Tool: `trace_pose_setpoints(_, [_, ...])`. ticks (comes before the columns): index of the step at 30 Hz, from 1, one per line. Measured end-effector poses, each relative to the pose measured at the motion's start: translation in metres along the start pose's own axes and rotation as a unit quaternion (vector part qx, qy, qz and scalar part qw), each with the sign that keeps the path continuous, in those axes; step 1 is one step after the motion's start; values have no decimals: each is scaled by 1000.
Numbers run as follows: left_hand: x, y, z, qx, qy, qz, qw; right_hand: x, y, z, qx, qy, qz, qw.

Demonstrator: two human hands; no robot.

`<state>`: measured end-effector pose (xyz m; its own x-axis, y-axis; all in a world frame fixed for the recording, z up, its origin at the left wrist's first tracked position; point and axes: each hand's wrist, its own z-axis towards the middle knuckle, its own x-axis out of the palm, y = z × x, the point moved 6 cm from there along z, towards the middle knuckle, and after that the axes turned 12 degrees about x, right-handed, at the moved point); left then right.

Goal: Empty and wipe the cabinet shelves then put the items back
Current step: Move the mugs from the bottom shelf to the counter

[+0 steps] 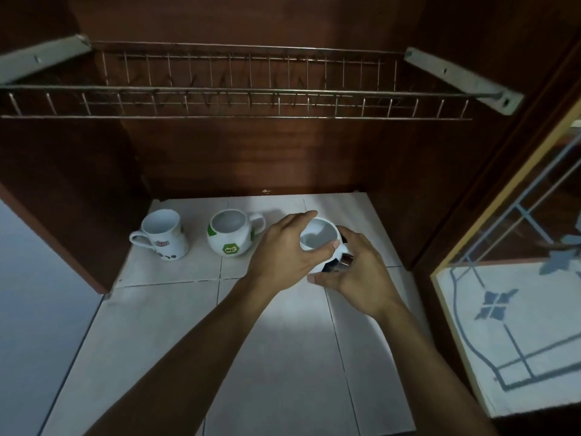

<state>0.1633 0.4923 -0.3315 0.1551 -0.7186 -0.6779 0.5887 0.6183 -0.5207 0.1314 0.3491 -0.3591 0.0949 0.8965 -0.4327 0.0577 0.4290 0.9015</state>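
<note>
Dark wood cabinet [283,158], glass door [518,278] open at 3 o'clock. Wire rack [235,102] spans 12 o'clock. White tiled shelf [176,265] below. Left hand [283,250] and right hand [358,272] both curl around black-and-white mug [317,237], centre. Green-patched mug [231,236] and tall mug [163,236] upright at 9 o'clock, apart.

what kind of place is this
Probably a home kitchen cupboard: a wire dish rack spans the top, a white mug and a green-marked mug stand on the tiled shelf, and a patterned glass door is open at right.
</note>
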Motion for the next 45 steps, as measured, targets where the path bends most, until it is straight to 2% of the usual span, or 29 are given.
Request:
trace_pose_setpoints(5, [14,19,19,0,13,-9,1000,3,-9,25,10,-22,-5,1000])
trace_pose_setpoints(22, [58,59,65,14,33,-59,998,5,-36,90,50,-18,9,999])
trace_pose_setpoints(35, [73,76,68,21,31,-61,997,13,-45,101,79,18,39,996])
trace_pose_setpoints(45, [80,81,62,12,36,-63,997,16,-49,98,80,17,30,996])
